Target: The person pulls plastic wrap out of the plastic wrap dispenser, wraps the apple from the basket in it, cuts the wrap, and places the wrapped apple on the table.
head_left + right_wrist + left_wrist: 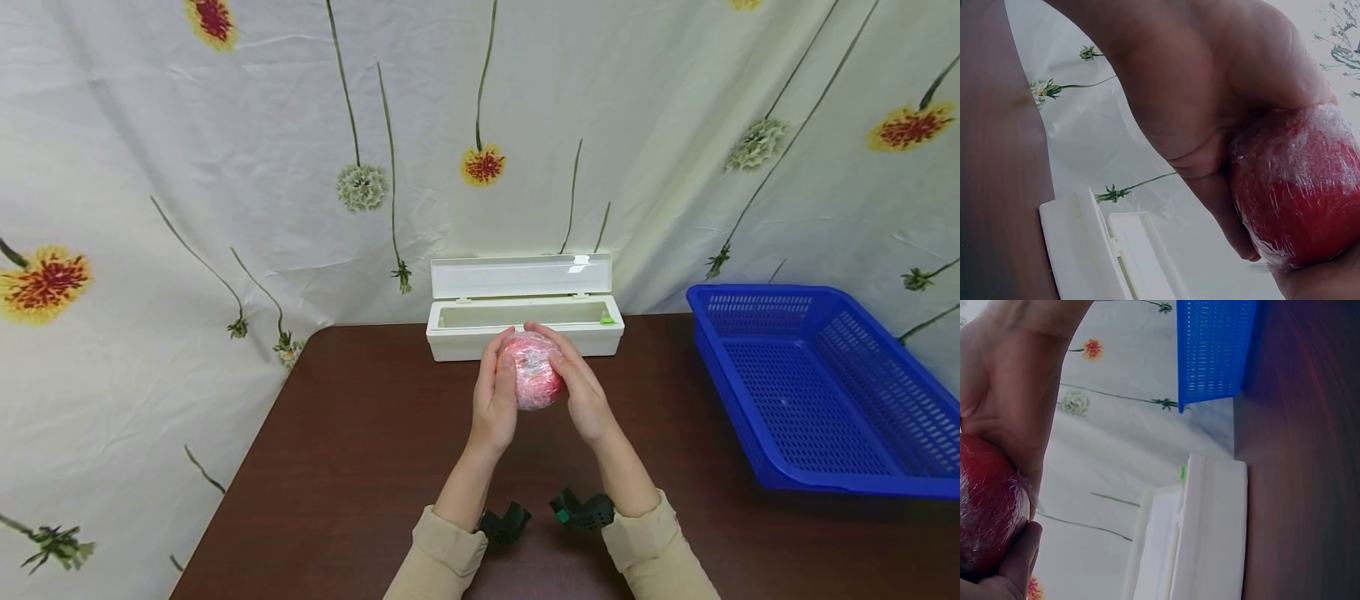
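A red, round, fruit-like thing wrapped in crinkled cling film is held up between both hands, above the table. My left hand cups its left side, the thumb lying along its near face. From the other side my right hand grips it, thumb on the front and fingers curved over the top. In the left wrist view, film bunches loosely on the red thing near the fingers. The right wrist view shows the film stretched and shiny over the red thing. Its exact kind is hidden by the wrap.
Behind the hands, a long white box stands at the table's back edge with its lid raised and a green slider at its right end. A blue plastic basket sits to the right on the dark table. A flowered cloth hangs behind.
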Tool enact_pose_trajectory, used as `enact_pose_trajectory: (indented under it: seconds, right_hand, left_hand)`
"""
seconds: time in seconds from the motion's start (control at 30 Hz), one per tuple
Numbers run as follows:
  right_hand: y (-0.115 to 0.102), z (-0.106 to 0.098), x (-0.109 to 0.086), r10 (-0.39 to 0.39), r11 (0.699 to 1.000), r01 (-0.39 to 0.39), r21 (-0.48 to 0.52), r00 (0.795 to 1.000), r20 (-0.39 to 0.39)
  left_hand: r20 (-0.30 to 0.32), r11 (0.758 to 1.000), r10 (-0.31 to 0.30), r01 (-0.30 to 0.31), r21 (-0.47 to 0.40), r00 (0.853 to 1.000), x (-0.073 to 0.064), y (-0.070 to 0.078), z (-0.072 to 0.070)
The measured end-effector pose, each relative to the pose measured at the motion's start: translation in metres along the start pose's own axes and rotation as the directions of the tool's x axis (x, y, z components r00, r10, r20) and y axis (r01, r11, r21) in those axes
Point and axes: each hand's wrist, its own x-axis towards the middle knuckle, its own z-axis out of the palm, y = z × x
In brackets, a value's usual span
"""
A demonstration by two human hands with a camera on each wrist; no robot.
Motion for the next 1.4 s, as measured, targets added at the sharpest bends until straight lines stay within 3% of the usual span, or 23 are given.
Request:
enact_pose_trajectory:
  seconds: [0.33, 0.5, 0.73, 0.93, 1.1, 1.23, 1.33, 1.4]
  right_hand:
    - [0.001, 0.0, 0.0, -0.023, 1.0, 0.023, -0.01, 1.0, -0.01]
    - [0.0, -0.002, -0.001, -0.015, 0.996, 0.014, 0.092, 1.0, 0.014]
    - [0.0, -0.002, -0.001, -0.018, 0.977, 0.012, 0.211, 0.999, 0.027]
    - [0.001, -0.001, -0.001, -0.015, 0.932, 0.01, 0.362, 1.0, 0.011]
    - [0.002, 0.003, -0.001, -0.02, 0.907, 0.039, 0.419, 0.999, -0.049]
    - [0.004, 0.007, 0.0, -0.02, 0.916, 0.068, 0.395, 0.992, -0.126]
    - [0.005, 0.01, 0.001, -0.015, 0.925, 0.078, 0.372, 0.985, -0.171]
    - [0.006, 0.01, 0.002, -0.007, 0.93, 0.07, 0.362, 0.985, -0.172]
  left_hand:
    - [0.007, 0.999, 0.04, -0.04, 0.006, 0.999, -0.002, 0.0, 0.002]
    - [0.0, 0.999, 0.036, -0.036, 0.018, 0.999, -0.002, 0.0, 0.003]
    - [-0.033, 0.999, -0.017, 0.015, -0.05, 0.999, -0.003, 0.0, 0.002]
    - [-0.049, 0.992, -0.039, 0.033, -0.124, 0.998, -0.001, 0.002, 0.001]
    - [-0.047, 0.983, -0.107, 0.099, -0.155, 0.993, -0.001, 0.003, 0.001]
    - [-0.023, 0.969, -0.176, 0.169, -0.179, 0.984, -0.001, 0.004, 0.003]
    - [0.01, 0.96, -0.213, 0.211, -0.185, 0.977, 0.0, 0.004, 0.001]
    - [0.071, 0.945, -0.243, 0.253, -0.208, 0.967, 0.002, 0.003, -0.003]
